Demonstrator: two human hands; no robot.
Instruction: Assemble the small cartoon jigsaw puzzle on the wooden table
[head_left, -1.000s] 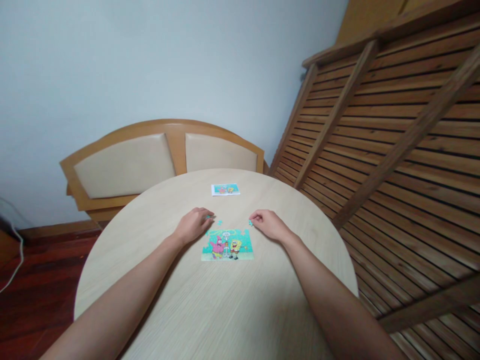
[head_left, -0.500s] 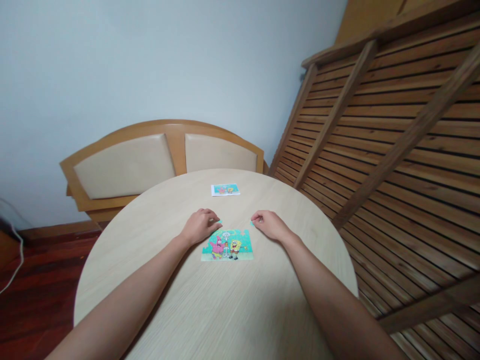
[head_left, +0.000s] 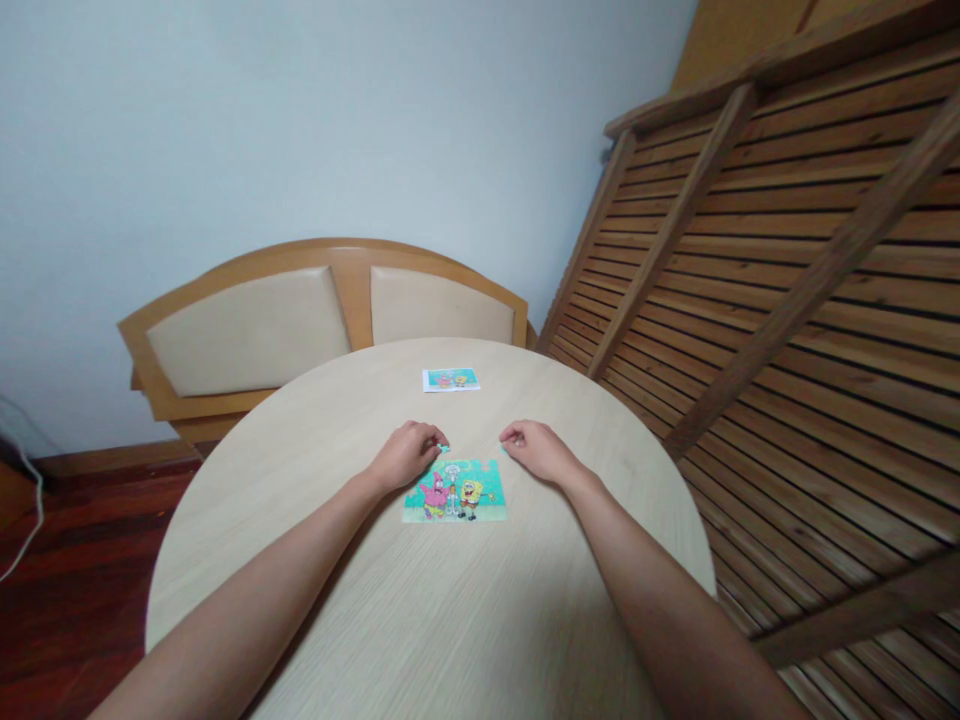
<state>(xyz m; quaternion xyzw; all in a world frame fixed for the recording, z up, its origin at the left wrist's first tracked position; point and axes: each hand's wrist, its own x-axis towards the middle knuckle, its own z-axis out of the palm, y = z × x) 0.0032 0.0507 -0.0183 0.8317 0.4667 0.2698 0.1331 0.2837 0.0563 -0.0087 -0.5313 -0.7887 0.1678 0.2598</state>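
A joined cartoon jigsaw puzzle (head_left: 455, 495) lies flat on the table, with a turquoise background, a pink figure at left and a yellow one at right. Its far edge is uneven, with knobs and gaps. My left hand (head_left: 409, 455) is closed at the puzzle's far left corner, pinching a small turquoise puzzle piece (head_left: 444, 447) between thumb and fingers. Just beyond the far right corner is my right hand (head_left: 538, 450), its fingertips pressed together on a small pale turquoise puzzle piece (head_left: 503, 446), mostly hidden by the fingers.
A picture card (head_left: 451, 380) with the same cartoon lies farther back on the round wooden table (head_left: 360, 620). Behind the table stands a padded headboard (head_left: 247, 330) against the wall. A slatted wooden panel (head_left: 780, 300) leans along the right side.
My left hand has shifted slightly right, and more of its turquoise piece shows. My right hand has barely moved, and its piece shows less. The puzzle and card stay put.
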